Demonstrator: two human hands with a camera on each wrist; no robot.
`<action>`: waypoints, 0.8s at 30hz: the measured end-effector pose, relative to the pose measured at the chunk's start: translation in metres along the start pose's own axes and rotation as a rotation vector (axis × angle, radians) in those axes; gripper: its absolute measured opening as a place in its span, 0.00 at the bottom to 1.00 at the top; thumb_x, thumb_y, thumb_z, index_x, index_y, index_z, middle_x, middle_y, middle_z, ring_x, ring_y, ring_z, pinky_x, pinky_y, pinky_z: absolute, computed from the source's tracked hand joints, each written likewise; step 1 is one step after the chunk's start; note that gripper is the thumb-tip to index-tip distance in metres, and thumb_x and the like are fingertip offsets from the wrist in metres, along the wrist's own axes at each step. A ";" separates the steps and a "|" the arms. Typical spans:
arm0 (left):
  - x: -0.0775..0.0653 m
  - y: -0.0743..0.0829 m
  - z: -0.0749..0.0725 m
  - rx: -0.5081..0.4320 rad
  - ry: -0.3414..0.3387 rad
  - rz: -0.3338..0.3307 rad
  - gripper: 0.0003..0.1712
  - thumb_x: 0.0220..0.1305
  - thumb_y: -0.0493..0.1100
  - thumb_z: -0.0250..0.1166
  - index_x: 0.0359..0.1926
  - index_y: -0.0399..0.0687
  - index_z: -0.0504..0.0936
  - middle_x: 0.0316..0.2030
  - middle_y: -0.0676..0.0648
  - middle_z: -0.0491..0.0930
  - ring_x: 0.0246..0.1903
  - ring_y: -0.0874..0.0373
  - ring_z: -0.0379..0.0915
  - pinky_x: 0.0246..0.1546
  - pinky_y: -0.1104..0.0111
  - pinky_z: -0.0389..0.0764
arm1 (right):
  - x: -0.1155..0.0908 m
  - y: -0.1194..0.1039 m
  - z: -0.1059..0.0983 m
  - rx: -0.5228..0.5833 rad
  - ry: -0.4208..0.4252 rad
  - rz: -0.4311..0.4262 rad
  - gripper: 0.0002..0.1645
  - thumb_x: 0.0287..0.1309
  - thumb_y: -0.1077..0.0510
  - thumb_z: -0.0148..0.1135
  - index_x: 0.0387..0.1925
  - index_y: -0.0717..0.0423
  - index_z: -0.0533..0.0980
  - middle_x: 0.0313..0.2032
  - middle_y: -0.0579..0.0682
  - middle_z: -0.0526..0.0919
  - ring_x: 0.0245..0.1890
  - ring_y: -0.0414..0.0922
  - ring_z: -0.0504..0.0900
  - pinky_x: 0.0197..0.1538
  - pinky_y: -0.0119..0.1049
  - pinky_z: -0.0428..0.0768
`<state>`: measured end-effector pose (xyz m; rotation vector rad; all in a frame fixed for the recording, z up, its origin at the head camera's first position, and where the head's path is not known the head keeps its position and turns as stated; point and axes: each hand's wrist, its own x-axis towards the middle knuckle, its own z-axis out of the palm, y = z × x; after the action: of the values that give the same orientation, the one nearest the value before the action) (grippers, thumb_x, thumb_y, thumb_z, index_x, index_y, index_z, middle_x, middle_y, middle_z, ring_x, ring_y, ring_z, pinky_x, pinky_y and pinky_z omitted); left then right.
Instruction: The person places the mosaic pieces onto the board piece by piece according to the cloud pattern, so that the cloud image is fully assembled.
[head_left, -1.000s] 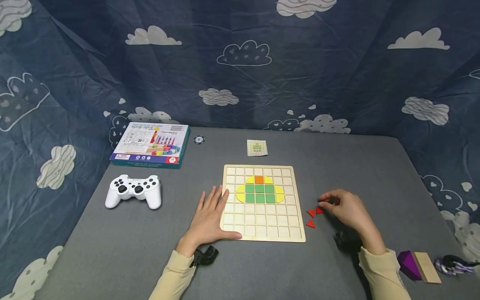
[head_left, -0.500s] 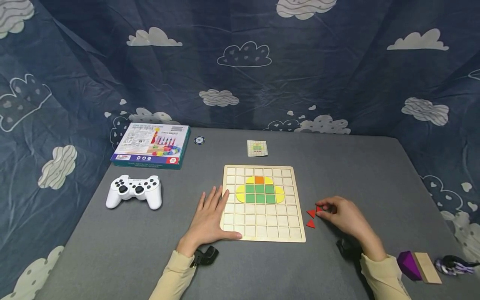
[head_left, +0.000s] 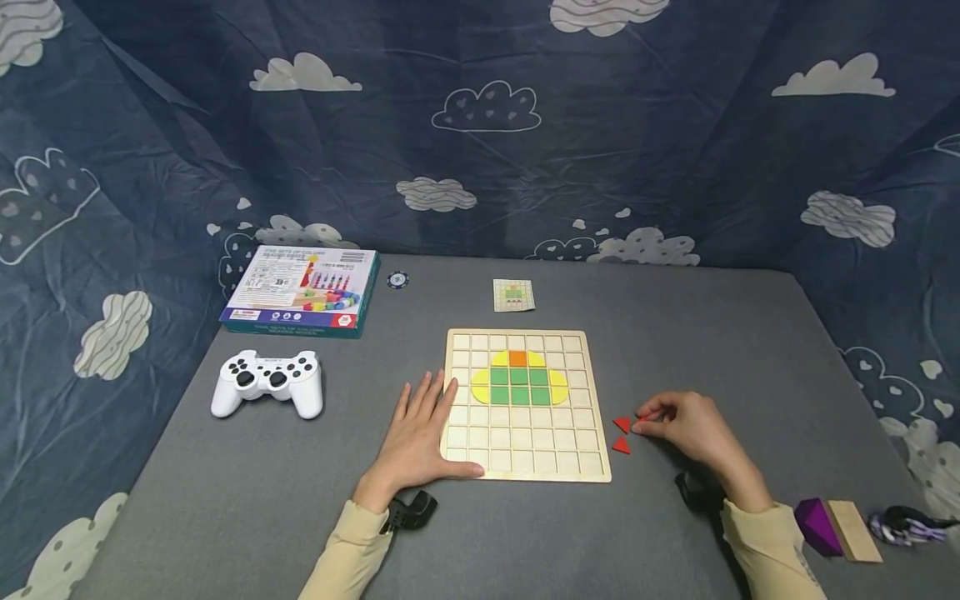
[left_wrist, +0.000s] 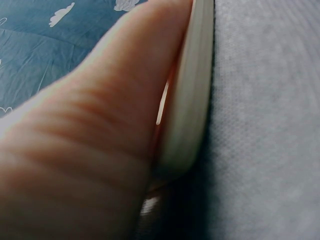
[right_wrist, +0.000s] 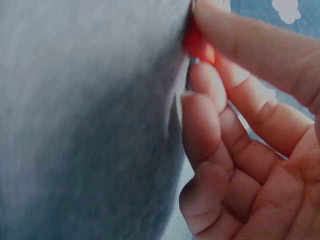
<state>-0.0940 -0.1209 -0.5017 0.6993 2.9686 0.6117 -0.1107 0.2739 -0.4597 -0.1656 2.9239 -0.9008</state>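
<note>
With straight, spread fingers, my left hand [head_left: 415,433] rests on the left edge of a wooden grid board [head_left: 522,439]. Its thumb lies along the board's near left corner; the left wrist view shows it against the board's side [left_wrist: 190,100]. Green squares [head_left: 519,377], an orange square [head_left: 517,358] and yellow rounded pieces [head_left: 482,387] sit in the upper cells. Right of the board, my right hand [head_left: 690,423] pinches a small red triangle [right_wrist: 199,45] between thumb and index finger, mostly hidden in the head view. Two more red triangles [head_left: 622,446] lie beside the board.
Beyond the board lies a small pattern card [head_left: 513,296]. At left are a white game controller [head_left: 270,383], a boxed set [head_left: 300,292] and a poker chip [head_left: 397,280]. A purple faceted block [head_left: 819,527], a wooden block [head_left: 853,531] and a purple-black item [head_left: 909,527] stand near right.
My right hand has lowered slightly toward me and its fingers have closed over the red triangle, which was more visible earlier. The left hand and board have stayed put.
</note>
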 end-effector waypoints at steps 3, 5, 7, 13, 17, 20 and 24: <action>0.000 0.000 0.000 0.002 0.002 -0.002 0.73 0.38 0.80 0.63 0.74 0.43 0.44 0.73 0.41 0.41 0.72 0.48 0.29 0.67 0.53 0.29 | -0.002 0.002 -0.002 0.025 -0.022 0.014 0.13 0.40 0.56 0.78 0.25 0.57 0.81 0.20 0.44 0.79 0.19 0.41 0.73 0.22 0.33 0.68; 0.000 0.000 0.000 0.002 -0.004 -0.005 0.73 0.38 0.81 0.63 0.74 0.43 0.44 0.73 0.41 0.40 0.72 0.49 0.29 0.67 0.53 0.29 | -0.004 0.004 -0.002 0.029 -0.032 0.011 0.14 0.39 0.55 0.78 0.23 0.56 0.79 0.19 0.44 0.78 0.19 0.41 0.72 0.22 0.33 0.68; 0.000 0.000 0.000 0.002 -0.008 -0.007 0.73 0.38 0.81 0.63 0.74 0.43 0.44 0.73 0.41 0.40 0.72 0.49 0.28 0.67 0.54 0.28 | -0.005 0.004 -0.002 0.026 -0.033 0.002 0.15 0.39 0.55 0.78 0.23 0.55 0.78 0.19 0.43 0.77 0.19 0.40 0.72 0.22 0.32 0.67; 0.000 0.000 0.001 -0.004 0.007 0.003 0.73 0.37 0.81 0.62 0.74 0.43 0.45 0.73 0.41 0.41 0.72 0.48 0.29 0.67 0.52 0.30 | -0.009 0.004 0.000 0.010 0.009 -0.031 0.14 0.39 0.57 0.78 0.22 0.55 0.77 0.19 0.43 0.75 0.18 0.39 0.70 0.21 0.31 0.66; 0.000 -0.001 0.000 -0.009 0.026 0.017 0.73 0.38 0.82 0.61 0.74 0.41 0.47 0.73 0.40 0.42 0.71 0.47 0.31 0.67 0.51 0.32 | -0.012 -0.002 0.000 -0.012 0.071 -0.025 0.12 0.40 0.57 0.78 0.23 0.55 0.80 0.19 0.41 0.77 0.17 0.38 0.68 0.20 0.31 0.64; 0.000 -0.001 0.000 -0.011 0.038 0.020 0.73 0.38 0.82 0.61 0.74 0.41 0.47 0.73 0.39 0.43 0.71 0.47 0.32 0.67 0.50 0.32 | -0.012 -0.011 -0.001 -0.012 0.104 -0.042 0.08 0.43 0.59 0.76 0.26 0.55 0.83 0.18 0.41 0.76 0.16 0.38 0.67 0.18 0.31 0.62; -0.001 0.000 0.001 -0.013 0.044 0.024 0.73 0.38 0.82 0.61 0.74 0.41 0.48 0.73 0.39 0.43 0.71 0.46 0.32 0.67 0.50 0.33 | -0.007 -0.029 0.004 0.014 0.107 -0.083 0.05 0.47 0.62 0.73 0.29 0.56 0.84 0.17 0.41 0.75 0.16 0.39 0.66 0.18 0.31 0.62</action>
<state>-0.0934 -0.1209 -0.5028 0.7309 2.9977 0.6552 -0.1006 0.2488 -0.4464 -0.2477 3.0289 -0.9709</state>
